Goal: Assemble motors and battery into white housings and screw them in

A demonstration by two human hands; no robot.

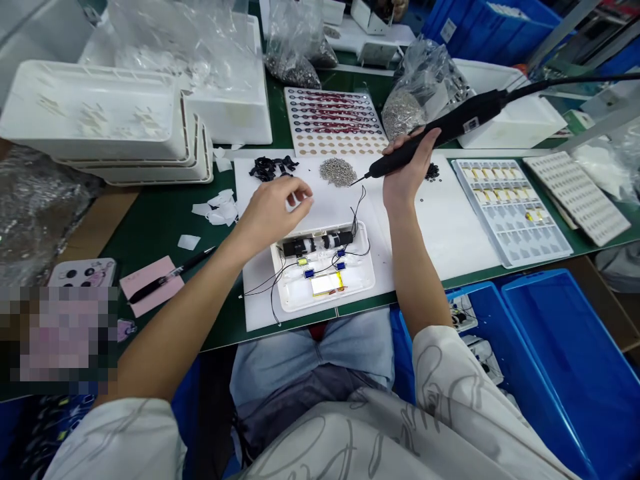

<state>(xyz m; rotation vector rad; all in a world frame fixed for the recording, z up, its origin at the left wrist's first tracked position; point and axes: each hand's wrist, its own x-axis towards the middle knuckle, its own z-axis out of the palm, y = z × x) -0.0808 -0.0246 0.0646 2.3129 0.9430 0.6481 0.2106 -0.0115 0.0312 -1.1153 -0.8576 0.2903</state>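
Note:
My right hand (407,172) is shut around a black electric screwdriver (443,130), whose thin bit points down-left and whose cable runs off to the right. The bit tip hangs near a pile of tiny silver screws (339,172) on a white board (310,207). My left hand (277,211) hovers over the board with curled fingers, just left of the screws; anything small between them is hidden. Below it lies a white tray (323,297) holding a wired assembly (317,245) with black cylinders, blue parts and a flat battery.
Black plastic pieces (270,168) lie at the board's far left. Stacked white trays (115,120) stand at the left, and a compartment tray (510,212) lies at the right. Bags of small parts (295,47) stand behind. A pen (170,277) rests on pink paper. Blue bins (550,353) sit below the bench's front edge.

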